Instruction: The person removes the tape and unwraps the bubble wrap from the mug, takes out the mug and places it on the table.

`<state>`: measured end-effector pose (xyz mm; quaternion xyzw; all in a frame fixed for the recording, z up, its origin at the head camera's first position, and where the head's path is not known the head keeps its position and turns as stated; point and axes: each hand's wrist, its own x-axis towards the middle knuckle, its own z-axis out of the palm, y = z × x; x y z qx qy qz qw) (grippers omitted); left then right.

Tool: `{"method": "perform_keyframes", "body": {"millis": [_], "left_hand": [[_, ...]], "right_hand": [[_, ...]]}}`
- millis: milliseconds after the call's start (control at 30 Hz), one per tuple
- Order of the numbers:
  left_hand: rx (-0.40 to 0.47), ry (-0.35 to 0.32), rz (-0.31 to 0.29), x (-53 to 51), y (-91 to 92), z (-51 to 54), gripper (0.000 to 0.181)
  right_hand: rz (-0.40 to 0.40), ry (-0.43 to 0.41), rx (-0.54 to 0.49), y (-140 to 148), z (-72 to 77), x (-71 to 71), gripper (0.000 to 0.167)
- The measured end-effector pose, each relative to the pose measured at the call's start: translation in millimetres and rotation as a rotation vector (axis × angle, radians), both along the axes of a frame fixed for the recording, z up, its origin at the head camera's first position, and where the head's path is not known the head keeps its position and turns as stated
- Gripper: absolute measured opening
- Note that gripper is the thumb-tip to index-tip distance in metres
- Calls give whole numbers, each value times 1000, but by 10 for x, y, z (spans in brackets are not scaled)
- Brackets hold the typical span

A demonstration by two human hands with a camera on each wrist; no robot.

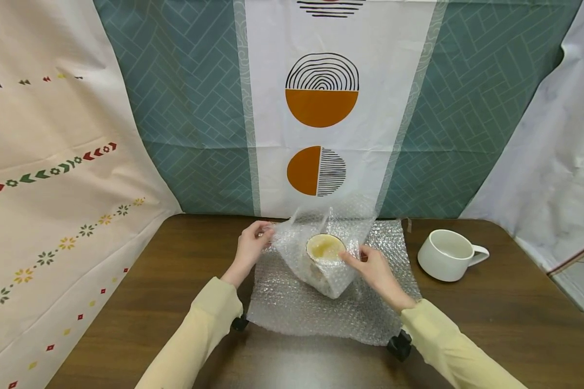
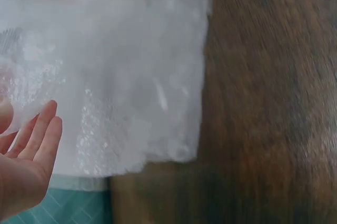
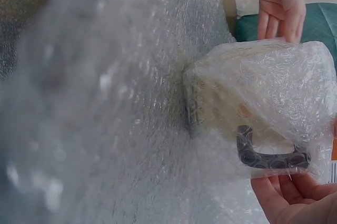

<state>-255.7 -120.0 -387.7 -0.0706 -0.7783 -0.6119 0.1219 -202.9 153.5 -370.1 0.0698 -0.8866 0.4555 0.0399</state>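
Observation:
A cream mug with a dark rim stands in the middle of the bubble wrap, a fold of the wrap drawn over its side. Through the film its dark angular handle shows in the right wrist view. My right hand grips the wrapped mug at its right side, thumb near the rim. On the other side, my left hand pinches a raised edge of the wrap between thumb and fingers. In the left wrist view the left hand lies at the lower left beside the film.
A white mug stands upright on the right of the brown wooden table, handle pointing right. Two black clips sit by the wrap's near corners. A patterned cloth hangs along the table's back edge.

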Motion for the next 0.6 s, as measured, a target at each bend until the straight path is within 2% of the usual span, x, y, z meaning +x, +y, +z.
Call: {"method": "perform_keyframes", "body": {"millis": [133,333,600], "left_hand": [[37,-75,24,-41,-68,-60,20],[65,-221,33,-70,-153,-108,20],[59,-329,57,-111,-200,-141,22]], "right_hand": [[-1,10,-5,-2,-12,-9,48],[-2,22,-2,-8,-17,-6,46],[-10,24,9,-16,-10,0,46]]}}
